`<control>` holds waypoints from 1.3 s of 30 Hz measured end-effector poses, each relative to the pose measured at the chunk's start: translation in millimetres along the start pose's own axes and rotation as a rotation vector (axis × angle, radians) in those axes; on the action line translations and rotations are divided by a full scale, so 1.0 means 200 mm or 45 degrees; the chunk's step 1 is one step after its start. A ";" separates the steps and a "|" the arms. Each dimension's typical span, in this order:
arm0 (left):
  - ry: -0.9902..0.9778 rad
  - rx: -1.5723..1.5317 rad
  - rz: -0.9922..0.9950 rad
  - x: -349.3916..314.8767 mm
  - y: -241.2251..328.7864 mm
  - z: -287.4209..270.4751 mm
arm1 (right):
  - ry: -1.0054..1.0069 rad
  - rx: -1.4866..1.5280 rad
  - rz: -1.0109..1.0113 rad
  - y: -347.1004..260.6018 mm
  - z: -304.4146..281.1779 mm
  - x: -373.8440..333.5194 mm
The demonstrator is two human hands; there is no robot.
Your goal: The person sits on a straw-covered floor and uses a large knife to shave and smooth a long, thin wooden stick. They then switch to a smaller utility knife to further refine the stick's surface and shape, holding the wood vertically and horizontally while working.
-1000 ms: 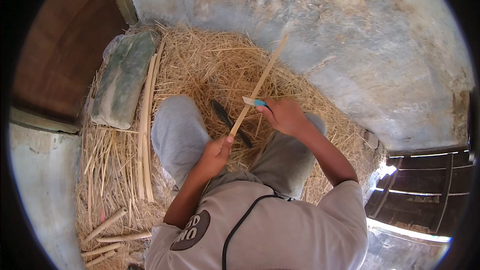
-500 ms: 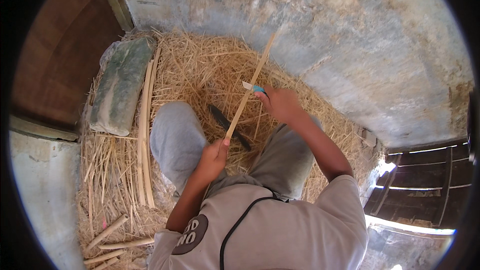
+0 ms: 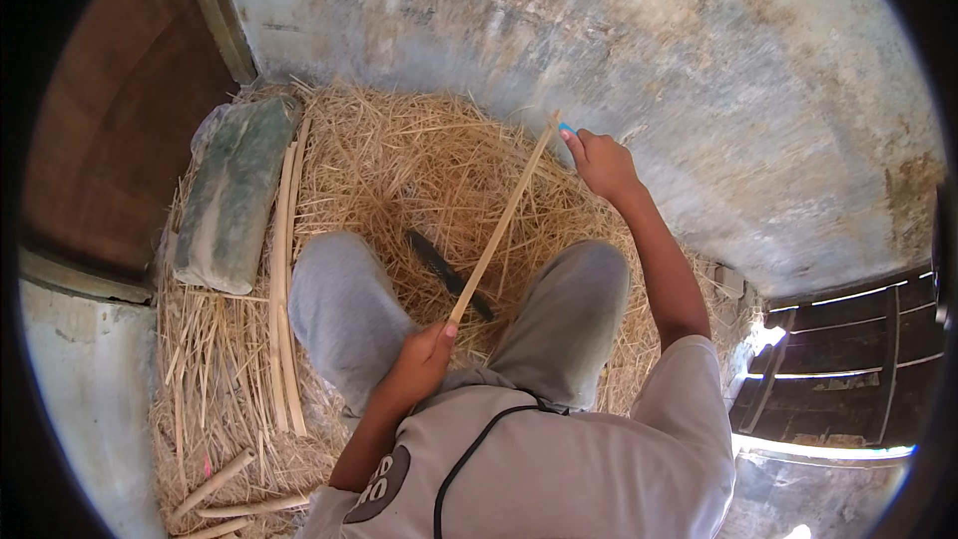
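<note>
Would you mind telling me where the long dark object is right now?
In the head view, the dark object lies on the straw between the knees, just left of centre, partly overlapped by the pale strip.

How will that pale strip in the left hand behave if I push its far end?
The pale strip is probably stiff: gripped near one end by the left hand, it runs nearly straight. Narrow for its length, it looks light and may flex at the tip.
</note>
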State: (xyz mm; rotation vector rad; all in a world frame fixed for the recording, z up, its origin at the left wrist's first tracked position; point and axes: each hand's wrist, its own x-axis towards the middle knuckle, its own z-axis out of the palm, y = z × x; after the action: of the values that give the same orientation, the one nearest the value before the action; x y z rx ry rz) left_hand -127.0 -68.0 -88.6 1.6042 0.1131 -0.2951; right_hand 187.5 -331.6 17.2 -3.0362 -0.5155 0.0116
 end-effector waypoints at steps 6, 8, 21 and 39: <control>0.010 -0.062 -0.050 0.05 0.01 0.00 | 0.080 -0.101 0.013 0.02 0.10 0.08; 0.055 -0.050 -0.059 0.06 0.03 -0.02 | 0.058 -0.063 0.027 -0.02 0.13 0.15; -0.052 -0.186 -0.139 0.02 -0.01 -0.05 | 0.199 0.661 0.140 0.21 0.14 -0.07; -0.292 -0.093 -0.170 -0.03 0.01 -0.04 | -0.244 0.263 -0.029 -0.08 -0.05 -0.32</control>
State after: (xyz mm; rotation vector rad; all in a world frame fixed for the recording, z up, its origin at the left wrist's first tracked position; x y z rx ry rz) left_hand -130.9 -59.1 -85.2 1.4821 0.0538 -0.5697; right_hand 121.8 -337.9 28.1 -2.8414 -0.5255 0.3364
